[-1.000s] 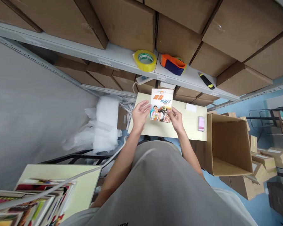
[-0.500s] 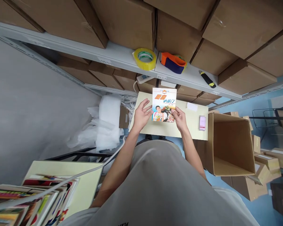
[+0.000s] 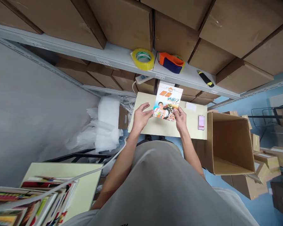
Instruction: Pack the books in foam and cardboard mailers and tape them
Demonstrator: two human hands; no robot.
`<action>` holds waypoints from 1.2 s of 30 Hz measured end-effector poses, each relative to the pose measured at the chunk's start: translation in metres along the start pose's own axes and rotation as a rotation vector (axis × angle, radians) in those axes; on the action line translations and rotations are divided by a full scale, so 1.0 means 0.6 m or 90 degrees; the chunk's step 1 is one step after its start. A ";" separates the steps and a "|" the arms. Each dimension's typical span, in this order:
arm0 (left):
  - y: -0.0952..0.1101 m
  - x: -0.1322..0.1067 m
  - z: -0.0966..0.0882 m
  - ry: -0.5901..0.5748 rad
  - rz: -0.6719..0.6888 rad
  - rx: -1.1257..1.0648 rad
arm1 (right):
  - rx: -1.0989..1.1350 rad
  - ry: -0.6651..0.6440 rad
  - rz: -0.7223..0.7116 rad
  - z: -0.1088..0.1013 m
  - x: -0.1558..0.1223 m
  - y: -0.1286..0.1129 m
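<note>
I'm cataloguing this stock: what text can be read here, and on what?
"厨房" over "小窍门": cover of the book held by the left hand and right hand.
Too small to read: shelf labels.
Blurred, unreadable: pink item, stacked book spines.

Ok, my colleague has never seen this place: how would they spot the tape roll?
On the grey shelf above the cream desk, in front of the cardboard boxes, lies the tape roll. It is left of the orange-and-blue dispenser: a bare yellow ring.
</note>
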State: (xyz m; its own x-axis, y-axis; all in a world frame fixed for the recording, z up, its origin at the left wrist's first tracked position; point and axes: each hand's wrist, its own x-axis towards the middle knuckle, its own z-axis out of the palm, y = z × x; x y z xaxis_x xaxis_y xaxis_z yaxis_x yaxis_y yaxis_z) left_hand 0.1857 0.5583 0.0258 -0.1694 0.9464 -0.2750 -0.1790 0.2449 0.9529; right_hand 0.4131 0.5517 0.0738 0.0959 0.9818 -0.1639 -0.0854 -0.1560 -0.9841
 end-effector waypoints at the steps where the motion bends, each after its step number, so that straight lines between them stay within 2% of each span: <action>1: 0.000 0.000 0.000 0.003 -0.006 0.000 | 0.004 -0.004 -0.004 -0.001 -0.001 0.001; 8: 0.011 -0.007 0.003 0.003 -0.030 0.034 | 0.031 -0.007 -0.029 -0.009 -0.001 0.009; 12: 0.017 -0.006 0.005 -0.003 -0.016 0.070 | 0.052 0.006 -0.025 -0.010 0.000 0.008; 15: 0.019 -0.003 0.006 -0.026 0.004 0.080 | 0.048 0.006 -0.022 -0.011 0.001 0.005; 19: 0.020 -0.002 0.004 -0.067 -0.011 0.045 | 0.036 0.007 -0.023 -0.017 0.002 0.005; 23: 0.025 0.000 0.005 -0.029 0.010 0.109 | 0.035 0.007 -0.012 -0.021 0.004 0.009; 26: 0.028 0.001 0.016 -0.069 -0.005 0.016 | 0.054 -0.012 -0.001 -0.020 0.005 0.017; 30: 0.029 -0.002 0.034 -0.119 -0.086 -0.129 | 0.062 -0.035 0.024 -0.018 0.012 0.033; 33: 0.025 -0.004 0.041 -0.091 -0.086 -0.153 | -0.022 0.033 0.008 -0.020 0.019 0.043; 36: 0.019 -0.014 0.053 -0.049 -0.037 -0.130 | -0.110 0.124 -0.045 -0.011 0.021 0.043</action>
State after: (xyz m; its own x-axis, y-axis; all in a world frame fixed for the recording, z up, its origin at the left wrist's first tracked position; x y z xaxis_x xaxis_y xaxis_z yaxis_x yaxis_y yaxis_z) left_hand 0.2160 0.5598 0.0434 -0.0803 0.9469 -0.3114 -0.3799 0.2598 0.8878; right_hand 0.4189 0.5595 0.0461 0.2865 0.9540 -0.0888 0.0967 -0.1210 -0.9879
